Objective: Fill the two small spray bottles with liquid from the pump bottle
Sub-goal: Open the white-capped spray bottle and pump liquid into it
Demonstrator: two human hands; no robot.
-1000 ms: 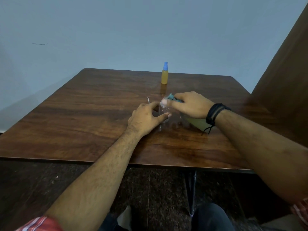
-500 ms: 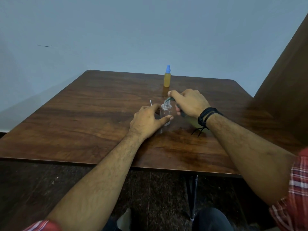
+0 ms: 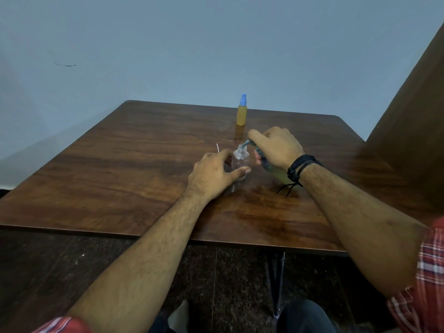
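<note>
Head view, spout to neck: the pump bottle [image 3: 276, 173] leans from 4 o'clock, its teal spout tip at the open neck of the clear spray bottle [image 3: 240, 162], which stands upright mid-worktop [image 3: 144, 164].
Right hand [image 3: 276, 146]: fingers wrapped over the pump head, wrist raised, nearer the spout.
Left hand [image 3: 216, 174]: at 8 o'clock of the clear bottle, fingers curled round its body, thumb across the front.
Filled spray bottle [image 3: 241, 112]: yellow, capped blue, at 12 o'clock, well apart.
Judgement: a press downward should dispense; spout must stay over the neck.

Right hand [image 3: 278, 146] hides most of the pump bottle [image 3: 280, 175] (greenish base showing beneath the wrist); its label unreadable.
</note>
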